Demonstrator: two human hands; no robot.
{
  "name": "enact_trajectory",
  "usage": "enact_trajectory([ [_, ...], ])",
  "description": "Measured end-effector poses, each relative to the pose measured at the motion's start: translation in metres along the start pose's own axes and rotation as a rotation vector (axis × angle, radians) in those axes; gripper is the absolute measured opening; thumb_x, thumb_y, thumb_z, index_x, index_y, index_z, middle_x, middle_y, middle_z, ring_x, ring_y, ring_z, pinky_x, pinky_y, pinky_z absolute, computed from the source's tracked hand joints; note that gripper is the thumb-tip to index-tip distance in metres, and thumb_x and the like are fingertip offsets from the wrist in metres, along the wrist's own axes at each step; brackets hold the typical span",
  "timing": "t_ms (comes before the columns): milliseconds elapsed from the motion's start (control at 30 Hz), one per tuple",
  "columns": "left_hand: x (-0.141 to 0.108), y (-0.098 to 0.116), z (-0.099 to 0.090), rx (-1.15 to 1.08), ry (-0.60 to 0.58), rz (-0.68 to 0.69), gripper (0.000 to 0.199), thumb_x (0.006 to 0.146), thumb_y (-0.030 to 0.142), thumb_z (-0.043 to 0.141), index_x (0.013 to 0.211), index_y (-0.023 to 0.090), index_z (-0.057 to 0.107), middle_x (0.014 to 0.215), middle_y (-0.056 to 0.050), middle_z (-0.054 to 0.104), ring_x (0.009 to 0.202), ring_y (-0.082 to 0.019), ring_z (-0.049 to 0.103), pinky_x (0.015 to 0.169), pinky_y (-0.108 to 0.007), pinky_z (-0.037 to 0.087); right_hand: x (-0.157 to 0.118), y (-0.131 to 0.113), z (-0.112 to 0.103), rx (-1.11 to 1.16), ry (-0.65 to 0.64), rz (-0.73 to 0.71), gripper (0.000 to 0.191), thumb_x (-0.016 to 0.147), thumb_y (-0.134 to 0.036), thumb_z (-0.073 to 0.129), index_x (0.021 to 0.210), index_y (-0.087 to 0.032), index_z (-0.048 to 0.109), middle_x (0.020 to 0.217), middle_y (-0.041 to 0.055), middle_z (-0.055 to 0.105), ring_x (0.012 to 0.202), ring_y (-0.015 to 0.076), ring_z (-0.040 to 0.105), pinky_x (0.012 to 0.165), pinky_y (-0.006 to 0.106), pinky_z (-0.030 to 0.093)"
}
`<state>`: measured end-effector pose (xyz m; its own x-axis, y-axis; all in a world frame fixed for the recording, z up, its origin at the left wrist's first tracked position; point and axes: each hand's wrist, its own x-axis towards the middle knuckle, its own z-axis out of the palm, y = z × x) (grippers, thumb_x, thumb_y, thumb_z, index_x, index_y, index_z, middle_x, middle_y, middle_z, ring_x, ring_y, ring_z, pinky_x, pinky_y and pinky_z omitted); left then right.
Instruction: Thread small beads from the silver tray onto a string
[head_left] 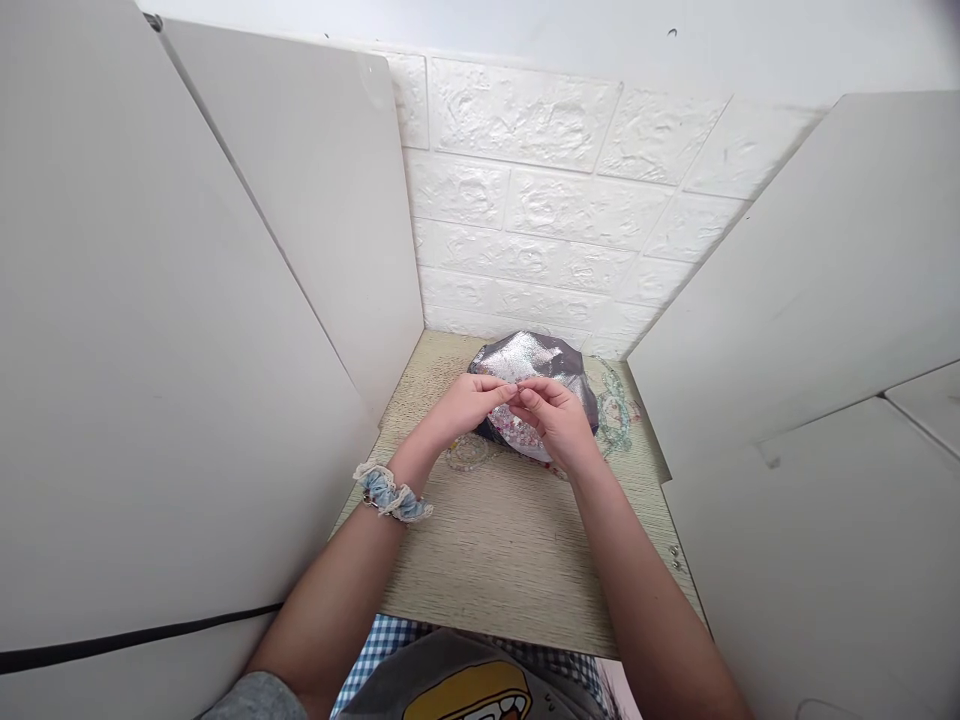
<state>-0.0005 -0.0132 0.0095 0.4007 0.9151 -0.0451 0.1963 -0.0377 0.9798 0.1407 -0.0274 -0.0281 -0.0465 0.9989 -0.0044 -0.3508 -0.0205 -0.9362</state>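
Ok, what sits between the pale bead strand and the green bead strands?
The head view shows a silvery bag there, partly hidden by the left hand and right hand.

The fingers (504,393) partly hide the silvery bag (525,352), anything between their tips too small to tell.

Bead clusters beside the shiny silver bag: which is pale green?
The pale green bead cluster, right of the shiny silver bag; the yellowish mixed-colour bead cluster lies at its lower left.

Around my wood-grained table (502,560) I see a brick-patterned wall (525,110) at twelve o'clock, pale panel (300,150) at ten, another panel (810,270) at two.
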Motion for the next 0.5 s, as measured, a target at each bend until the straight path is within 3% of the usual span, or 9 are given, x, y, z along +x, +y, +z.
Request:
enact_trajectory([
  [167, -0.0005, 0.0005, -0.0002, 0.018, 0.007, -0.01, 0.03, 0.07, 0.041, 0.05, 0.063, 0.014, 0.061, 0.04, 0.006, 0.025, 0.04, -0.005, 0.02, 0.043, -0.021, 0.017, 0.0005, 0.0004, 0.0005, -0.049, -0.014, -0.015, 0.017, 0.061, -0.03, 0.065, 0.073, -0.02, 0.06, 0.072, -0.0023, 0.061, 0.072, 0.0097, 0.057, 0.076, 0.028, 0.047],
  [267, -0.0011, 0.0015, -0.0009, 0.023, 0.006, -0.018, 0.031, 0.069, 0.041, 0.05, 0.064, 0.013, 0.061, 0.04, 0.006, 0.024, 0.041, -0.005, 0.019, 0.043, -0.021, 0.017, -0.0014, -0.0013, 0.0019, -0.19, 0.013, -0.078, 0.017, 0.063, -0.032, 0.063, 0.074, -0.019, 0.061, 0.073, -0.0003, 0.062, 0.073, 0.0126, 0.058, 0.073, 0.03, 0.047],
  [400, 0.0003, -0.0009, -0.0027, 0.034, 0.01, -0.026, 0.032, 0.068, 0.042, 0.051, 0.063, 0.012, 0.061, 0.041, 0.006, 0.024, 0.042, -0.005, 0.019, 0.043, -0.021, 0.016, -0.0067, -0.005, 0.0044, -0.655, 0.116, -0.361, 0.016, 0.07, -0.03, 0.056, 0.076, -0.019, 0.064, 0.076, 0.0031, 0.064, 0.072, 0.0153, 0.057, 0.066, 0.029, 0.046],
  [500, 0.0025, -0.0049, -0.0034, 0.041, 0.014, -0.01, 0.032, 0.067, 0.042, 0.052, 0.06, 0.012, 0.059, 0.045, 0.005, 0.029, 0.044, -0.005, 0.021, 0.044, -0.02, 0.018, -0.0091, -0.0065, 0.0044, -0.883, 0.105, -0.57, 0.016, 0.074, -0.025, 0.05, 0.077, -0.02, 0.065, 0.075, 0.0015, 0.065, 0.07, 0.0137, 0.057, 0.065, 0.027, 0.044],
])
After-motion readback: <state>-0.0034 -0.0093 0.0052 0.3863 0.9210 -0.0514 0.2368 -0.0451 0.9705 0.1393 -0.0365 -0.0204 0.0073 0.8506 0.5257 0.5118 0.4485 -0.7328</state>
